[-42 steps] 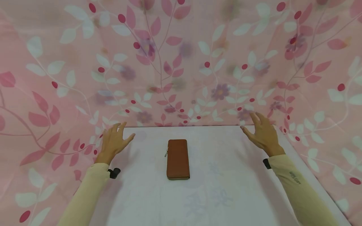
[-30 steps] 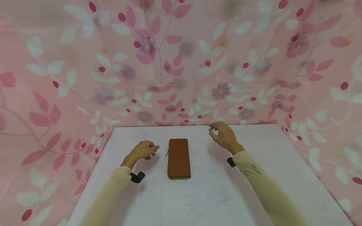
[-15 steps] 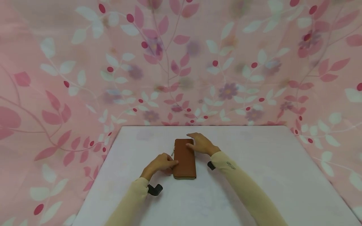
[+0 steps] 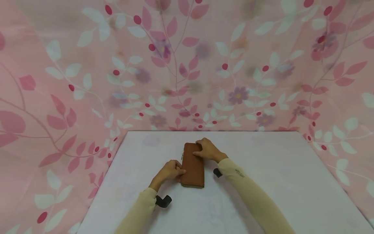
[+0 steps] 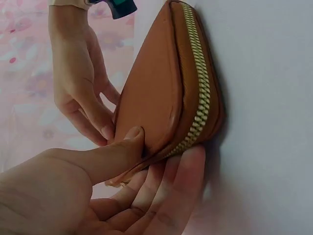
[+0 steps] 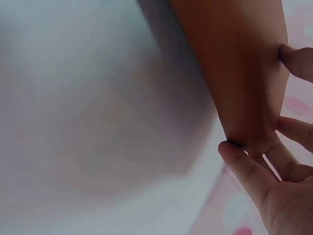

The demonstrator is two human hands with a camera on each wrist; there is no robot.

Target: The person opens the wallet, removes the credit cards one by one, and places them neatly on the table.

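Note:
A brown zip-around wallet (image 4: 193,169) lies lengthwise between both hands over the white table. My left hand (image 4: 169,170) pinches its left edge near the lower end, thumb on the top face and fingers below, as the left wrist view shows. Gold zipper teeth (image 5: 201,93) run round its closed side. At the far right corner my right hand (image 4: 209,151) grips the wallet, thumb on the upper face; in the right wrist view its fingertips (image 6: 232,152) curl around the end. A small zipper pull (image 4: 182,156) hangs at the left edge.
The white-covered table (image 4: 263,182) extends to both sides and toward the person. Behind and beside it hangs a pink floral cloth (image 4: 187,65). Dark wrist-camera mounts (image 4: 163,201) sit below the cream sleeves (image 4: 251,191).
Both hands came in from the sides, reached the wallet and took hold of it. In the last half second the wallet has turned slightly and tilted.

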